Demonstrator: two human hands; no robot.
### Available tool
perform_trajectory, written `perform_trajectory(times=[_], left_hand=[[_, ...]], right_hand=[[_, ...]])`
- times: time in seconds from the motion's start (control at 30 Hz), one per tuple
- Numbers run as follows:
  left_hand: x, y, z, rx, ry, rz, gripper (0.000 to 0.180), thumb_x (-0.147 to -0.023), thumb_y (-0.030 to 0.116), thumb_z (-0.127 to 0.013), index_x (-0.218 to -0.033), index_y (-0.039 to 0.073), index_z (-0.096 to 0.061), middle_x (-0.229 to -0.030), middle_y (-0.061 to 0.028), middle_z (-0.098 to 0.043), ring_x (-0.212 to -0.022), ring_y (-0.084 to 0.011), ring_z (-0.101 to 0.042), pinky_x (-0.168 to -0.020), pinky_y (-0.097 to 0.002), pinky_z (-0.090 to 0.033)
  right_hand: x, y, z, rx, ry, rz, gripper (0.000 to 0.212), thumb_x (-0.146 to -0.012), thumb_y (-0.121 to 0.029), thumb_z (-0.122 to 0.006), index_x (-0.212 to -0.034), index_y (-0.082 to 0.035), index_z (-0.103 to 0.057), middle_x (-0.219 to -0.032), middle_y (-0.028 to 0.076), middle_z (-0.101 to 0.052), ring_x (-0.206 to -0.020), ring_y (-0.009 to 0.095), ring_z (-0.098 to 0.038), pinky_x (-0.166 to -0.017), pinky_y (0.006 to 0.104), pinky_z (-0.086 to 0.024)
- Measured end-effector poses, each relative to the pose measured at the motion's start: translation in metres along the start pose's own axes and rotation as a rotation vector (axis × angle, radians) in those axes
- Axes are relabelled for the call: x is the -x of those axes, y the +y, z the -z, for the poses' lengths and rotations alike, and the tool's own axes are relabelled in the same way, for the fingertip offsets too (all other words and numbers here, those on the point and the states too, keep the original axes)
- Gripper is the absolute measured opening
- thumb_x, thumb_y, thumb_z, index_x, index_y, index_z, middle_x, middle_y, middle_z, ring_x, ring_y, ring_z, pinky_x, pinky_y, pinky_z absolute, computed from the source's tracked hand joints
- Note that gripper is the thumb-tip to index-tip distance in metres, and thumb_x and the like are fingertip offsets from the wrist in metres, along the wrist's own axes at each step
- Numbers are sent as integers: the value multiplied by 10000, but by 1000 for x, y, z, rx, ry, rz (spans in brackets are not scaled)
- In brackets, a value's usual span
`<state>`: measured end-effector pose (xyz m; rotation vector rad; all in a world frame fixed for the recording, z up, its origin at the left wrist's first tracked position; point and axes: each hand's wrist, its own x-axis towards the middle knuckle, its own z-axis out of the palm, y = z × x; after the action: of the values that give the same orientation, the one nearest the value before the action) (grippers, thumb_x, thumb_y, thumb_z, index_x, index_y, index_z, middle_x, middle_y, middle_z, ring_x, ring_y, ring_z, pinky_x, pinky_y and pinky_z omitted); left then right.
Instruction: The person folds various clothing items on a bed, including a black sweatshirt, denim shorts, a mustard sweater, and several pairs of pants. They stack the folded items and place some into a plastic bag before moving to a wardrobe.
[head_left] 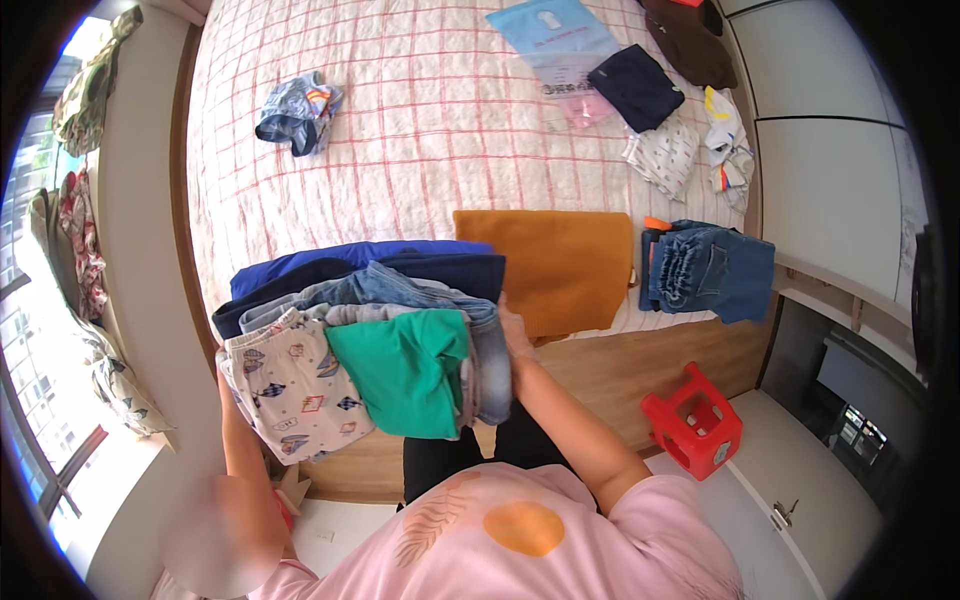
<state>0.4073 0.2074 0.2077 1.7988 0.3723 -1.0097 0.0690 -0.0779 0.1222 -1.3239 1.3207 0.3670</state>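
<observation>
Between my two hands is a stack of folded clothes (pixel 395 290). On top lie cream patterned shorts (pixel 296 385) and a green garment (pixel 405 365). Under these are light blue denim and dark navy and bright blue garments (pixel 365 252). My right hand (pixel 513 328) grips the stack's right side, its fingers partly hidden behind the cloth. At the left side my left hand (pixel 223 368) supports the pile, mostly covered by the patterned shorts. Just beyond my right hand, a folded mustard-brown knit (pixel 560 270) lies at the bed's near edge.
Folded jeans (pixel 715 270) rest on the bed's near right corner. Farther back are small blue shorts (pixel 300 112), a navy folded garment (pixel 637 87), a blue-and-clear bag (pixel 555 40) and other clothes. A red plastic stool (pixel 697 420) stands on the floor at right. Clothes hang by the window (pixel 80 240).
</observation>
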Motion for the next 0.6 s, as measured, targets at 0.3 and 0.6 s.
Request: perform_trajectory(times=[0.3,0.6], left_hand=[[41,-62,-236,392,-227,241,493,-891,486,-357,-1110,82,-536,-957,-79,-623,-871,-218,-593,-793,-340,-481],[-11,-149,-317,346,-144,171,464,-912,428,-368,-1171,67,-500,-1056,-76,-589,-963,-199,-563,-821,-345,-462]], right_hand=[[-26,138,202,-141,97,-100,574,-895,-417,-401,-1312,-31,-325,-942,252,-608,-911,385,-592,-737,428,-471],[-90,171,259,365,178,-2,450,-841,-305,-483,-1196,-31,-449,-946,260,-595,-870,406,-585,-739,413,-473]])
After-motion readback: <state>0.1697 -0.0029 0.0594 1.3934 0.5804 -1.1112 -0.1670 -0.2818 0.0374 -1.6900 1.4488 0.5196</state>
